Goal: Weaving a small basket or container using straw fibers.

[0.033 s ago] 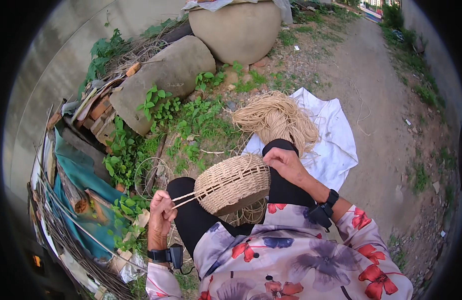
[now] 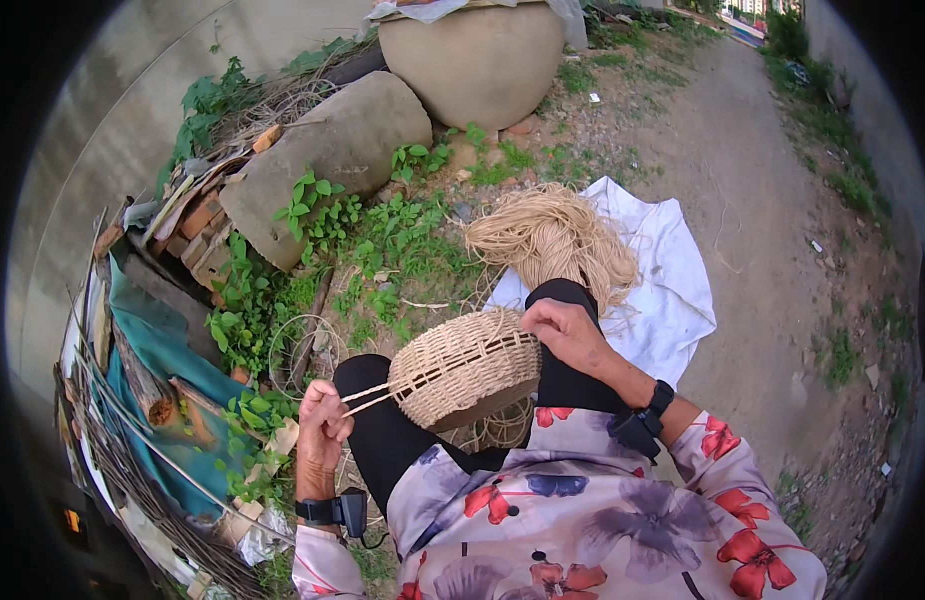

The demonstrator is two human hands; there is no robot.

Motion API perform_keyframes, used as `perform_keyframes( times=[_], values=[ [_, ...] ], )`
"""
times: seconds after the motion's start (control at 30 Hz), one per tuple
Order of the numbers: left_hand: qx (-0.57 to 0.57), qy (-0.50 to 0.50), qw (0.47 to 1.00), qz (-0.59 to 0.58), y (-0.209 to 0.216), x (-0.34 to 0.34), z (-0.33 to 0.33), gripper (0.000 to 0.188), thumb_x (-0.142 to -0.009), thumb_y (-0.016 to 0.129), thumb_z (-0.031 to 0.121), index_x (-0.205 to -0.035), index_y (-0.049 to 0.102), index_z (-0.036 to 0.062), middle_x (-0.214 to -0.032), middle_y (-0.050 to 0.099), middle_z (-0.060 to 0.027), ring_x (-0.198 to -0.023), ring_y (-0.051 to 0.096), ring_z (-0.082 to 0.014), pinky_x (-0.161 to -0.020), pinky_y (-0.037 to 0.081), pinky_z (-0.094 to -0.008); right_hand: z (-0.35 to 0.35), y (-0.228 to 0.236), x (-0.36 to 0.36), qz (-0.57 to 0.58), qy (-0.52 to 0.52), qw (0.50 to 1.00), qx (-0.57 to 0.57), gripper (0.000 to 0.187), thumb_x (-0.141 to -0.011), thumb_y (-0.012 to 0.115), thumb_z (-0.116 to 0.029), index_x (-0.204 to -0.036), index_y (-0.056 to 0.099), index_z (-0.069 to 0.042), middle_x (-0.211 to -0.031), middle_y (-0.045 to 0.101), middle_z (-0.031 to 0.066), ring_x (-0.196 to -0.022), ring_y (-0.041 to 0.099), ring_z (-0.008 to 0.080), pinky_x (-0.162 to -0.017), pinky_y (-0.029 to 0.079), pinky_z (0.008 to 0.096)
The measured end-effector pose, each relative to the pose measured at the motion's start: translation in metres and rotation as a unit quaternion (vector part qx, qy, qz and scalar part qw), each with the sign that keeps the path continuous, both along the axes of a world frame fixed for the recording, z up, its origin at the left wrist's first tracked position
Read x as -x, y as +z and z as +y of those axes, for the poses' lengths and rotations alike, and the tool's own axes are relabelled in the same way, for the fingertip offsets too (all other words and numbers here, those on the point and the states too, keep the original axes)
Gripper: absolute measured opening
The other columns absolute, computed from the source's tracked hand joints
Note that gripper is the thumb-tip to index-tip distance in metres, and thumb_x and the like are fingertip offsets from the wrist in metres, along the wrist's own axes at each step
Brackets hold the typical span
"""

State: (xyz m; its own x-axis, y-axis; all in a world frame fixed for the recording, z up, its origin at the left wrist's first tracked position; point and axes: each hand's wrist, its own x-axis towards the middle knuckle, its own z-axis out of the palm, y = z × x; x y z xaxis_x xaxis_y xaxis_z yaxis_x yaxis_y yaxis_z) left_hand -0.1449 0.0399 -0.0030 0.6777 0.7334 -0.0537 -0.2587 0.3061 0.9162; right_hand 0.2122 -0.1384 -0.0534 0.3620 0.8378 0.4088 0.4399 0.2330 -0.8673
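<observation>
A tan woven basket [image 2: 462, 365], tilted on its side, rests between my knees. Around its side runs an open band where dark gaps show between the strands. Two light strands of cord [image 2: 367, 400] stretch from that band to the left, and the fingers of my left hand [image 2: 323, 412] are closed on their ends. At the basket's upper right edge my right hand [image 2: 567, 332] has its fingers curled and pressed against the weave; the fingertips are partly hidden. Loose cord coils [image 2: 502, 430] lie below the basket, between my legs.
A big hank of tan cord [image 2: 552, 240] lies on a white cloth [image 2: 662, 270] beyond my right knee. Leafy plants, a concrete pipe [image 2: 327, 165] and a large round jar [image 2: 472, 65] stand ahead. Sticks, bricks and a teal sheet [image 2: 172, 400] are piled at the left. A dirt path [image 2: 742, 160] runs along the right.
My right hand has shifted slightly left along the basket's edge. The left hand and the strands stay almost where they were.
</observation>
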Motion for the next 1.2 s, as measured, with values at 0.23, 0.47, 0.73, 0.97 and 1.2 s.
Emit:
perform_keyframes(
  times=[0.23,0.47,0.73,0.97,1.2],
  values=[
    [-0.048,0.041,0.997,0.052,0.001,0.006,-0.009,0.013,-0.089,0.065,0.014,-0.098,0.057,0.0083,-0.067,0.047,0.0034,-0.051,0.04,-0.0037,-0.045,0.036,-0.0194,0.007,-0.002,0.022,-0.217,0.018,0.976,0.02,0.028,-0.073,0.051,0.005,-0.096,0.059,-0.007,-0.092,0.057,0.0091,-0.093,0.054,0.0335,-0.082,0.044,0.046],
    [-0.204,-0.007,0.93,0.305,-0.005,0.022,-0.021,0.016,-0.09,0.068,0.019,-0.094,0.065,0.0039,-0.066,0.052,0.0033,-0.051,0.043,-0.0049,-0.047,0.036,-0.0203,0.009,0.009,0.031,-0.297,0.005,0.954,0.037,0.026,-0.076,0.055,0.001,-0.1,0.062,-0.008,-0.091,0.055,0.0094,-0.09,0.052,0.0304,-0.079,0.042,0.0418],
    [-0.283,0.089,0.955,0.0,0.077,-0.004,-0.062,0.024,-0.092,0.063,0.021,-0.086,0.065,-0.0022,-0.08,0.056,-0.0046,-0.064,0.052,-0.0088,-0.058,0.041,-0.0238,0.046,0.094,0.117,-0.194,0.13,0.955,-0.182,0.034,-0.081,0.062,-0.007,-0.114,0.058,-0.004,-0.104,0.057,0.0163,-0.091,0.06,0.0335,-0.079,0.049,0.0429],
    [-0.168,0.05,0.984,0.01,0.065,-0.048,-0.059,0.025,-0.094,0.063,0.021,-0.093,0.069,-0.0034,-0.077,0.06,-0.0024,-0.062,0.052,-0.0059,-0.052,0.041,-0.0207,0.023,0.102,0.114,-0.179,0.144,0.959,-0.169,0.031,-0.081,0.068,-0.003,-0.112,0.064,-0.003,-0.085,0.06,0.0101,-0.07,0.062,0.0256,-0.061,0.048,0.0362],
    [-0.347,0.072,0.911,0.212,-0.002,-0.084,-0.035,0.012,-0.087,0.066,0.011,-0.094,0.071,0.0034,-0.08,0.068,-0.0054,-0.065,0.062,-0.0131,-0.057,0.049,-0.0284,0.025,0.078,0.065,-0.377,0.063,0.923,-0.05,0.006,-0.081,0.064,-0.006,-0.085,0.061,-0.004,-0.075,0.052,0.01,-0.065,0.06,0.0292,-0.057,0.049,0.0396]
  ],
)
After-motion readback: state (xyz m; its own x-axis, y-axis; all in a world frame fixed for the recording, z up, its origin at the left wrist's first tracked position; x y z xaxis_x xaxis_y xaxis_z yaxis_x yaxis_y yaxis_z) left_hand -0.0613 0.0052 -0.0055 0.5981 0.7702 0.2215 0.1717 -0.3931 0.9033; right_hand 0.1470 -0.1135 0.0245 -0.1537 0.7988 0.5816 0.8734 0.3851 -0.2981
